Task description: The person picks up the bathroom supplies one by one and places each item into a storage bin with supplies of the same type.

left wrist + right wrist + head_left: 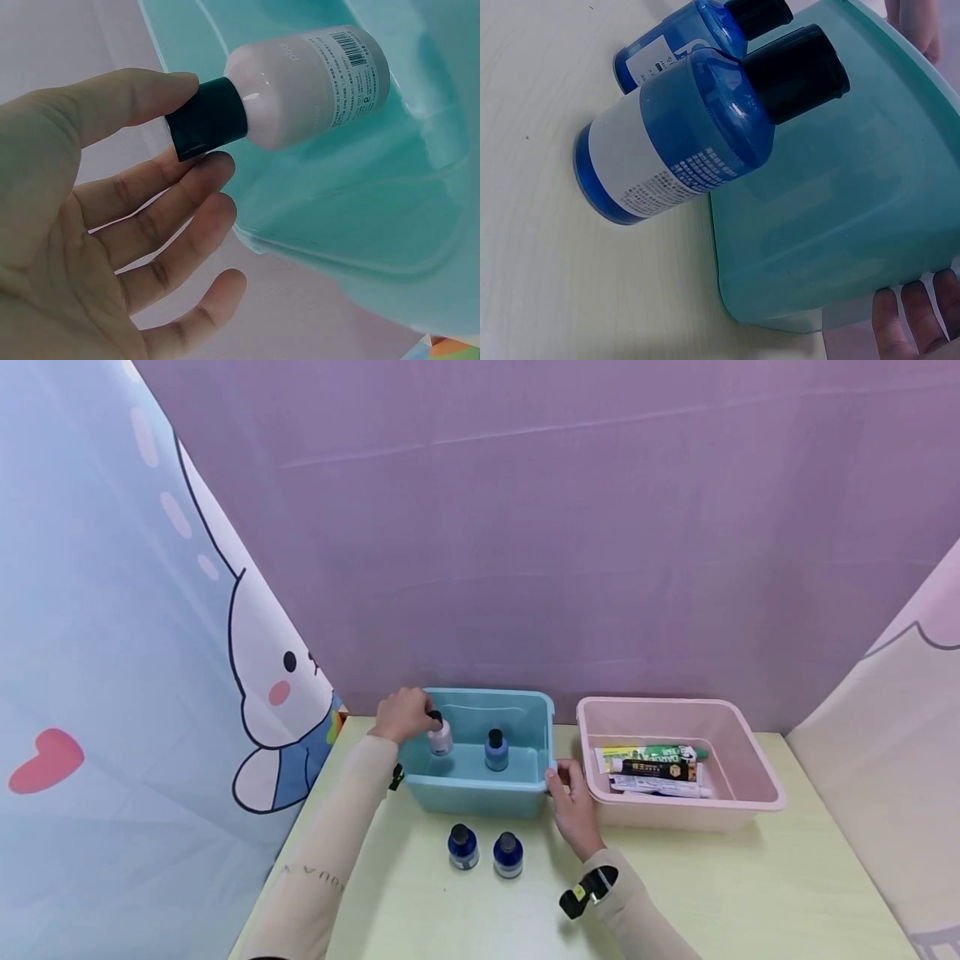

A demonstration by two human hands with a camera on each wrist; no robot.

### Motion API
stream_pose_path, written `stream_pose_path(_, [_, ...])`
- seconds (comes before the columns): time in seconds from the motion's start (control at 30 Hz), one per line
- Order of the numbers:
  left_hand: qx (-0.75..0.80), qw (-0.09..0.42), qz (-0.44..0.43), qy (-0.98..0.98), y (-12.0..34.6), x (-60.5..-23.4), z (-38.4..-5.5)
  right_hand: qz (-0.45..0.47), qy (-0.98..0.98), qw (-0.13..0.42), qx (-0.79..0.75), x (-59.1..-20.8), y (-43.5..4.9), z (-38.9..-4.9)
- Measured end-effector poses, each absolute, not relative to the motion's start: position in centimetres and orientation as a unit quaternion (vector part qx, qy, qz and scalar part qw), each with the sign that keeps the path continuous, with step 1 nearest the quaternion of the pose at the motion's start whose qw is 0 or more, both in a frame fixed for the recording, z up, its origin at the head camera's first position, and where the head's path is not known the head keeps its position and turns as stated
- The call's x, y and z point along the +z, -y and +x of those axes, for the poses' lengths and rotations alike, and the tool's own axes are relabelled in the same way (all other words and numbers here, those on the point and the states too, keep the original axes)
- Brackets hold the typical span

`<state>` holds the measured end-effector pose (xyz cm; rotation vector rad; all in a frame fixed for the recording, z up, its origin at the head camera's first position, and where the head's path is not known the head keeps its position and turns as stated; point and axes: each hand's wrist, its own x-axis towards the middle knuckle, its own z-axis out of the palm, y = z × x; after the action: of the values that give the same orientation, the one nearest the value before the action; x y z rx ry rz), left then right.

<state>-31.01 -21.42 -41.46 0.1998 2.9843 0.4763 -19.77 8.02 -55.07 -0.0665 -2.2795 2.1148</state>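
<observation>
My left hand (pixel 403 717) pinches the black cap of a pale pink bottle (pixel 304 88) between thumb and fingers, inside the left part of the teal bin (pixel 480 785). The bottle's printed label and barcode show in the left wrist view. To its right in the bin, a blue bottle (pixel 496 752) with a black cap stands upright. My right hand (pixel 576 810) holds the bin's rim at the front right corner, with fingertips (pixel 922 307) along the side wall in the right wrist view. Two dark blue bottles, one left (pixel 463 848) and one right (pixel 508 857), stand before the bin.
A pink bin (pixel 675 814) stands close to the right of the teal one, with several toothpaste tubes (pixel 654 769) lying in it. Both sit on a pale yellow table (pixel 817 877). A purple cloth (pixel 525 527) hangs behind, and a rabbit-print cloth (pixel 112 610) at the left.
</observation>
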Motion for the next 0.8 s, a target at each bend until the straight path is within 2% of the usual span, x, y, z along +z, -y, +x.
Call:
stream_pose_path(0.53, [0.106, 0.083, 0.059, -0.989, 20.4, -41.9, -33.0, -0.023, 0.734, 0.012, 0.679, -55.0, -8.0, -19.5])
stream_pose_path(0.8, [0.073, 0.104, 0.045, -0.991, 19.7, -42.5, -34.0, -0.014, 0.731, 0.03, 0.681, -55.1, -7.9, -19.5])
